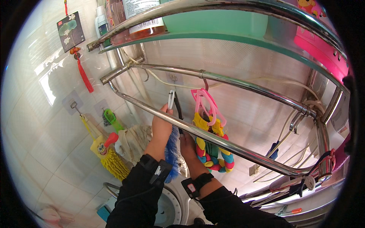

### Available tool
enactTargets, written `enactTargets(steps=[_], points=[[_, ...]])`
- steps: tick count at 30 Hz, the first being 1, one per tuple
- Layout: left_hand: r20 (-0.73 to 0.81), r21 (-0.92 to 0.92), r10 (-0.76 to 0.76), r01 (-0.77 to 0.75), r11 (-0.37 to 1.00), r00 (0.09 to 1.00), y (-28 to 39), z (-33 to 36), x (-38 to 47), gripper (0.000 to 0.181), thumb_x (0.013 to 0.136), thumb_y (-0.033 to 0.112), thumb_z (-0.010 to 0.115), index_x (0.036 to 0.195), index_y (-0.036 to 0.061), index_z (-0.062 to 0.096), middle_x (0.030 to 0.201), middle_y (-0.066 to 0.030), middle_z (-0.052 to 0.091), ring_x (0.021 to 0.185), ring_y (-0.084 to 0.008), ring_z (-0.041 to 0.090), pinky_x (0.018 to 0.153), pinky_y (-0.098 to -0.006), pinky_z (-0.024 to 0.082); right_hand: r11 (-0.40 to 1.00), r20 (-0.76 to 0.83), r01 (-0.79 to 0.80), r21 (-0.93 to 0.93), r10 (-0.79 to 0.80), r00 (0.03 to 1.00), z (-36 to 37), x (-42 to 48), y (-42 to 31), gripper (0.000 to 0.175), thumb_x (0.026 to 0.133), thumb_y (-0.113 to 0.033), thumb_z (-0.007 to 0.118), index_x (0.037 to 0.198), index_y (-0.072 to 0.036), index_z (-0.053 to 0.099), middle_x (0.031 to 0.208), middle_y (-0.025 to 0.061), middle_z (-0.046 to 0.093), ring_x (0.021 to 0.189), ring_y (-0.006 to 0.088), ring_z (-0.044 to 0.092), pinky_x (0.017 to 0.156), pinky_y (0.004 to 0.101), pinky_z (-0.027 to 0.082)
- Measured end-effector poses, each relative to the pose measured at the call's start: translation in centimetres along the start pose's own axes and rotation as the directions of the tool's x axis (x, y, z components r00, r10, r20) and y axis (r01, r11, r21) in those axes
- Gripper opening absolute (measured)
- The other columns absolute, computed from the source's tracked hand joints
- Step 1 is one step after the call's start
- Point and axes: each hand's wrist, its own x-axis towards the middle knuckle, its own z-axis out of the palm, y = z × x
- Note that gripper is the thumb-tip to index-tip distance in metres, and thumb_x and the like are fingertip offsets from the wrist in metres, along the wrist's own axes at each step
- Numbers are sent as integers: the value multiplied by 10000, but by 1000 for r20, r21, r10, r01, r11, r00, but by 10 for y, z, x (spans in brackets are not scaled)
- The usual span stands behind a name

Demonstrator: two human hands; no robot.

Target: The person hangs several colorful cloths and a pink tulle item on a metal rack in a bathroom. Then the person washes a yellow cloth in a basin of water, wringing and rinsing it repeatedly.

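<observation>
My left hand [162,125] is closed around the white looped handle [171,99] of a duster with blue fibres [171,151] hanging below. Beside it, my right hand [188,146] grips the lower part of a slim black handle [178,107]; the fingers are partly hidden. Pale strands [182,164] hang below, between my forearms, and what they belong to cannot be told. Both hands are behind the front bar [211,129] of a chrome wall rack. Just right of my right hand hangs a braided multicoloured fabric loop [228,159] with pink plastic handles [209,105].
Above is a glass shelf [199,35] with bottles [144,17] and a pink container [319,54]. A yellow chenille hand towel [112,159] and a green plastic brush [112,118] hang at left. Cables [285,159] run at right; a toilet [182,196] stands below.
</observation>
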Motion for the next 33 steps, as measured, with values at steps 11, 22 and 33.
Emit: enactTargets(steps=[11,22,33], points=[[-17,37,-29,30,999,999,-44,22,1,309,801,182,574,1026,-26,533,948,-119,555,871,-175,514,761,-290,416,883,108,-468,-37,469,876,-19,-44,-7,642,805,-293,529,1287,15,240,1329,212,271,1250,331,218,1027,364,144],[-101,-16,-89,88,996,991,-27,1,-42,474,747,190,625,1141,0,443,1104,-204,485,1035,-329,458,869,-365,361,951,94,-301,74,293,951,13,-90,41,442,753,-205,608,1120,-28,435,916,97,542,804,187,543,679,310,447],[503,-376,-329,545,749,799,31,-102,-186,257,837,120,528,1084,64,490,963,-31,533,901,-113,492,794,-265,407,1000,634,-10,25,-8,773,-7,-139,-2,264,797,-222,487,970,-33,548,859,127,600,792,264,571,699,326,449]])
